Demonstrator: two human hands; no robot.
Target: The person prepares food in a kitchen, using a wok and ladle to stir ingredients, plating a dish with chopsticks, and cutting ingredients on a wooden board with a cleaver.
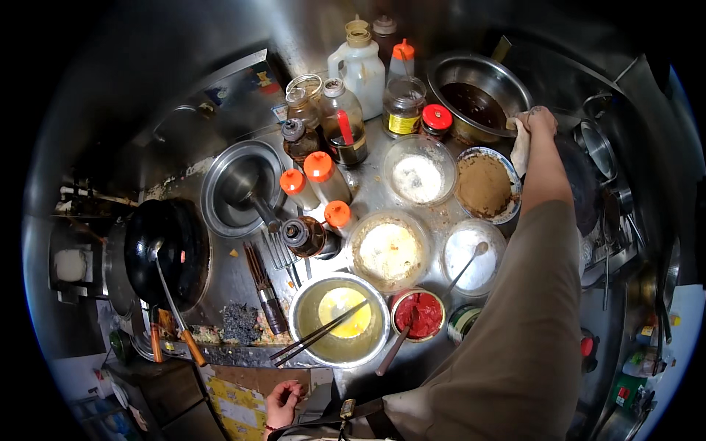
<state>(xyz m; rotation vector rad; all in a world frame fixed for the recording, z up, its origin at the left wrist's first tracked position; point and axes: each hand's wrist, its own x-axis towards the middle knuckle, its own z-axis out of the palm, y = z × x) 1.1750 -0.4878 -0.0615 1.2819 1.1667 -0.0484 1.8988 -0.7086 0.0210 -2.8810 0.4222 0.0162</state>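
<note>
My right hand (pixel 538 122) reaches far over the counter, closed on a pale cloth (pixel 520 149) at the right rim of a steel basin (pixel 441 66) of dark liquid. Below it stands a patterned plate (pixel 517 190) heaped with brown powder (pixel 484 184). My left hand (pixel 282 403) hangs in front of my body below the counter edge, fingers curled; whether it holds something small is not clear. Nearest to it is a steel bowl (pixel 300 342) of beaten egg (pixel 345 311), with dark chopsticks (pixel 325 331) across its rim. An open can of red paste (pixel 422 314) holds a spoon (pixel 392 353).
A black wok (pixel 165 248) with a ladle (pixel 171 292) is at the left. Squeeze bottles (pixel 328 176), a white jug (pixel 361 77) and jars (pixel 405 105) crowd the middle and back. Containers of white powder (pixel 417 176) stand centrally. Pans (pixel 598 149) hang at the right.
</note>
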